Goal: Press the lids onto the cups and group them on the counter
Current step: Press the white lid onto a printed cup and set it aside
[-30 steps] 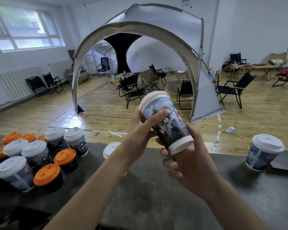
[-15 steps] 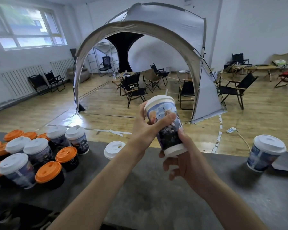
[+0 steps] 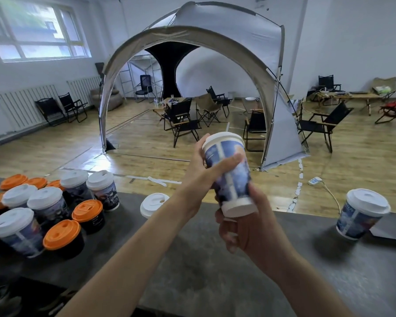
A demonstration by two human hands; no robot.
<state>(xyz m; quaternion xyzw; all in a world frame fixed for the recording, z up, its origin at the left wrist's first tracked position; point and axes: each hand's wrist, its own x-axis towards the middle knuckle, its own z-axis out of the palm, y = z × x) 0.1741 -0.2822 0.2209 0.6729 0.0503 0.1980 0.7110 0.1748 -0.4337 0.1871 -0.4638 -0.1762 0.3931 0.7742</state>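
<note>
Item: printed paper cup, blue and white, with a white lid on its mouth. It is held in the air above the tabletop, tilted with its base toward the person.

Hands: the left hand wraps the upper wall of the cup, thumb laid across the print. The right hand curls round the base from below.

Surface: dark grey stone-look tabletop, mottled.
- Left end: a close cluster of lidded cups, the white-lidded printed cups mixed with shorter black cups under orange lids. Most touch or stand just beside one another.
- Far edge, just beside the left forearm: one white lid. What is beneath it cannot be told.
- Right end, well apart from the cluster: a single blue printed cup with white lid, next to a flat dark slab.

Room beyond:
- Wood-plank floor with pale tape lines.
- A large grey dome tent with an arched opening.
- Black folding chairs set round a low table inside the tent, with more along the walls.
- Window at upper left, with white radiators below it.
- A white power strip on the floor, its cable running toward the tabletop.
</note>
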